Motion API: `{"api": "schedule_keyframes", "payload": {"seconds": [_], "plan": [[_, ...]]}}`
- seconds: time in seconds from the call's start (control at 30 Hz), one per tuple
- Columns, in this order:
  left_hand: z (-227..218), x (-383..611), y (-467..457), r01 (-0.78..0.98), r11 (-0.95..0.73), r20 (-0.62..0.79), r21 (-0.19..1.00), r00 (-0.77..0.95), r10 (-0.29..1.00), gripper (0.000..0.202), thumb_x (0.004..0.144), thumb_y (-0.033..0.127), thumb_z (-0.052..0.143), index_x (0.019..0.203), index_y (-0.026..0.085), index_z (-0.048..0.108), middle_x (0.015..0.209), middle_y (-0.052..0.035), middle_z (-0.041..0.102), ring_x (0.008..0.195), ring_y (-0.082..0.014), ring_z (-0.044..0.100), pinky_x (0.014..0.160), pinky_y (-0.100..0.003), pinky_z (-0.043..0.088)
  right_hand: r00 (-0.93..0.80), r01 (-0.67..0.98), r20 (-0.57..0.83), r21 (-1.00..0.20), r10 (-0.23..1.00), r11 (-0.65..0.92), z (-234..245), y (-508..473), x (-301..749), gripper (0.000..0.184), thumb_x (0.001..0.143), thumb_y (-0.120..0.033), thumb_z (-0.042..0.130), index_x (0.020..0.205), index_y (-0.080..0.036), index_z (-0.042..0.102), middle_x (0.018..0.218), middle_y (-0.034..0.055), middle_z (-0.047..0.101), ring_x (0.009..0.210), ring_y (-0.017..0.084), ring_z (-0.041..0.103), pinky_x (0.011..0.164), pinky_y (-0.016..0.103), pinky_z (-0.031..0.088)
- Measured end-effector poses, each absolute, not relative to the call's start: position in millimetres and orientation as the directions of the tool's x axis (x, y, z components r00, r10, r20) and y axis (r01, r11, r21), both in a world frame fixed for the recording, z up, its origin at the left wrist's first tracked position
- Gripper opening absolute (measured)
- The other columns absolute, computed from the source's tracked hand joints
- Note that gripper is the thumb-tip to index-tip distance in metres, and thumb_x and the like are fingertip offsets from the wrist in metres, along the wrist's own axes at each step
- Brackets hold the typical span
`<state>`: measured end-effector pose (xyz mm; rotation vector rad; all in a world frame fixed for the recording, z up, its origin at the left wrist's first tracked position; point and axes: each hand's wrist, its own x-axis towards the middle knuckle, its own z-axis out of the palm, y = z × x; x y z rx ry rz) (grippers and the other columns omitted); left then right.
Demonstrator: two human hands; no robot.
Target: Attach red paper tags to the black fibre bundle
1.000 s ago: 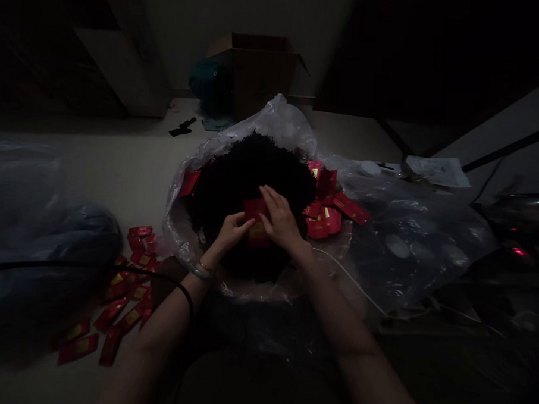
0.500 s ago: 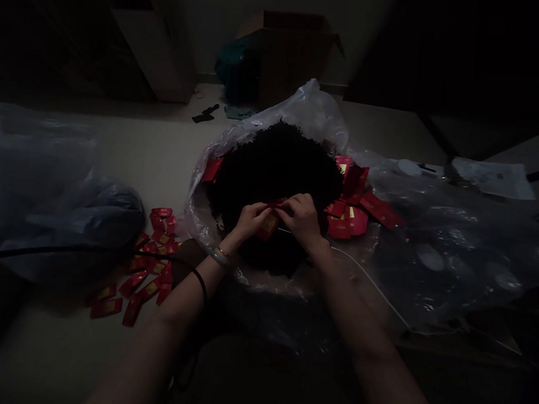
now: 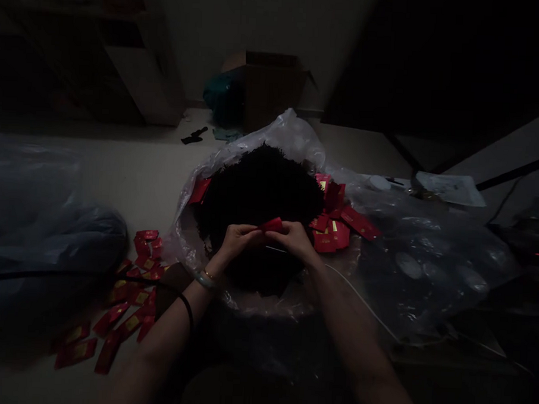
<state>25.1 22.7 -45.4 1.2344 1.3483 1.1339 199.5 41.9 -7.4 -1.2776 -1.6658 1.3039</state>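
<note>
My left hand (image 3: 238, 239) and my right hand (image 3: 294, 239) both pinch one small red packet (image 3: 272, 225), held nearly flat over a heap of dark loose material (image 3: 258, 192). The heap lies in an open clear plastic bag (image 3: 290, 134). Fingers of both hands are closed on the packet's ends. A bracelet and a dark band sit on my left wrist. More red packets (image 3: 335, 226) lie on the plastic just right of my hands.
Several red packets (image 3: 127, 291) are scattered on the floor at the left. A bulky plastic bag (image 3: 45, 228) lies far left, crumpled clear plastic (image 3: 428, 256) at the right. A cardboard box (image 3: 270, 86) stands at the back. A white cable (image 3: 363, 298) runs past my right forearm.
The red packet has gone from upright and facing me to nearly flat and edge-on between both hands. Both hands now pinch its ends; the view shifted slightly.
</note>
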Motion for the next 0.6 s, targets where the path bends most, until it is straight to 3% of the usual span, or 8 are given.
{"api": "schedule_keyframes", "payload": {"seconds": [0.17, 0.33, 0.47, 0.6], "plan": [[-40.7, 25.0, 19.7, 0.2, -0.097, 0.109, 0.975, -0.048, 0.993, 0.026, 0.069, 0.034, 0.07, 0.092, 0.023, 0.074, 0.09, -0.0043, 0.074, 0.084, -0.0248, 0.066, 0.081, -0.036, 0.05, -0.257, 0.239, 0.006, -0.969, 0.966, 0.069, -14.4, 43.1, 197.5, 0.02, 0.067, -0.028, 0.066, 0.082, -0.016, 0.065, 0.077, 0.0017, 0.068, 0.071, 0.016, 0.061, 0.067, 0.028, 0.048], [-39.6, 22.4, 19.2, 0.33, -0.182, 0.193, 0.926, 0.002, 0.981, 0.017, 0.075, 0.034, 0.063, 0.084, 0.023, 0.074, 0.087, -0.0073, 0.073, 0.08, -0.0254, 0.065, 0.078, -0.037, 0.049, -0.506, 0.092, -0.155, -0.988, 0.849, -0.125, -20.6, 37.6, 195.4, 0.034, 0.067, -0.043, 0.068, 0.083, -0.013, 0.067, 0.076, 0.0022, 0.068, 0.072, 0.016, 0.062, 0.073, 0.03, 0.048], [-33.3, 23.4, 16.0, 0.527, -0.383, 0.357, 0.759, 0.155, 0.921, 0.023, 0.074, 0.035, 0.065, 0.093, 0.025, 0.073, 0.095, -0.0099, 0.071, 0.097, -0.0294, 0.06, 0.09, -0.043, 0.042, -0.515, 0.114, -0.214, -0.977, 0.83, -0.181, -32.7, 38.1, 193.3, 0.047, 0.071, -0.059, 0.06, 0.077, -0.013, 0.065, 0.071, 0.002, 0.065, 0.07, 0.016, 0.059, 0.072, 0.031, 0.047], [-36.4, 28.0, 14.6, 0.643, -0.524, 0.405, 0.558, 0.34, 0.849, 0.054, 0.064, 0.026, 0.071, 0.117, 0.023, 0.06, 0.11, -0.0099, 0.067, 0.102, -0.0294, 0.058, 0.097, -0.048, 0.036, -0.444, 0.125, -0.208, -0.978, 0.872, -0.17, -46.1, 43.2, 193.0, 0.054, 0.069, -0.067, 0.056, 0.075, -0.013, 0.062, 0.073, 0.002, 0.063, 0.07, 0.015, 0.055, 0.074, 0.031, 0.044]]}}
